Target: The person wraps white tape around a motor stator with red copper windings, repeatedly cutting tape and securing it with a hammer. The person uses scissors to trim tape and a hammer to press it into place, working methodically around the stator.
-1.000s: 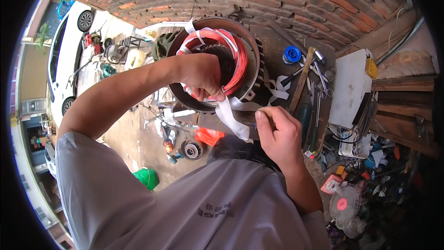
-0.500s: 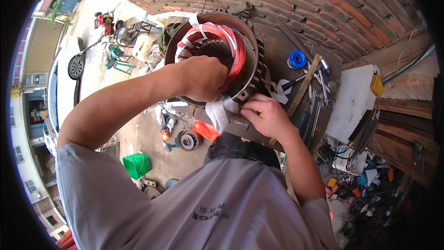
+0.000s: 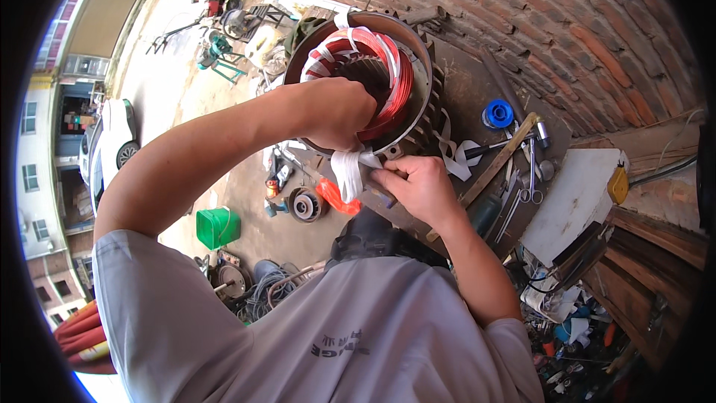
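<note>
A round metal motor housing (image 3: 416,82) with a finned side holds coils of red wire (image 3: 390,60) wrapped in places with white tape. My left hand (image 3: 339,112) is closed at the front of the coils, with white tape (image 3: 347,175) hanging from beneath its fingers, which are partly hidden. Just below the housing's rim, my right hand (image 3: 414,183) pinches that tape between thumb and forefinger. Another loose length of white strip (image 3: 455,164) lies beside the housing on the right.
A blue spool (image 3: 497,114), scissors (image 3: 531,190), a wooden stick (image 3: 496,164) and a white box (image 3: 570,201) sit rightward. Brick wall (image 3: 544,30) rises behind. Leftward are a green bucket (image 3: 216,227), tools, machines and a white car (image 3: 115,134).
My right hand has moved up and inward to the tape below the housing. My left hand stays at the coils, now curled further over them. The view has shifted, lowering the bucket's surroundings.
</note>
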The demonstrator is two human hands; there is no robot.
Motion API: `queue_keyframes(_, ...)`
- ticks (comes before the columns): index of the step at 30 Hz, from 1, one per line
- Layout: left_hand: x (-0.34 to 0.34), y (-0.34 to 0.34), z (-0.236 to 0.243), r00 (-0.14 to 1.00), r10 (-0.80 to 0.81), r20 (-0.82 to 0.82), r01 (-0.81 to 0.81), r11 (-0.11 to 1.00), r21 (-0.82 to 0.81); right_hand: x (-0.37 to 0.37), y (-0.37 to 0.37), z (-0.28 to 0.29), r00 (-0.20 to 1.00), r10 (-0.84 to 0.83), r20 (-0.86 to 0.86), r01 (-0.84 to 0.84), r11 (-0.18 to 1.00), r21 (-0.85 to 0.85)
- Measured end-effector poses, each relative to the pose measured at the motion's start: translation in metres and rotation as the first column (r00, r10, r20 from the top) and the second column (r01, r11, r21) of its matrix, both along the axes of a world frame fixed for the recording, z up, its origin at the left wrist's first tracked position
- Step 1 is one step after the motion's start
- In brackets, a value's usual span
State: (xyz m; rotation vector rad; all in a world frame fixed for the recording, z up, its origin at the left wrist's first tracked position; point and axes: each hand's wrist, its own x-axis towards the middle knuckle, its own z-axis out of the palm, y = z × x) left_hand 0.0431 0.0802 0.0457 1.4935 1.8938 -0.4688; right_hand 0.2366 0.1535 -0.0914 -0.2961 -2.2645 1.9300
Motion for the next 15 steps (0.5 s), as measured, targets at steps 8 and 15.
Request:
queue_keyframes(8, 0.001, 0.0, -0.002, 1.0, -0.005, -0.021, 0.004, 1.0, -0.02, 0.003, 0.038, 0.042, 0.931, 0.354, 0.087, -0.167, 0.628, -0.76)
queue_keyframes(15, 0.005, -0.005, -0.007, 0.999, -0.018, -0.031, 0.018, 1.0, 0.004, -0.015, 0.065, 0.068, 0.979, 0.119, 0.163, 0.118, 0.315, -0.942)
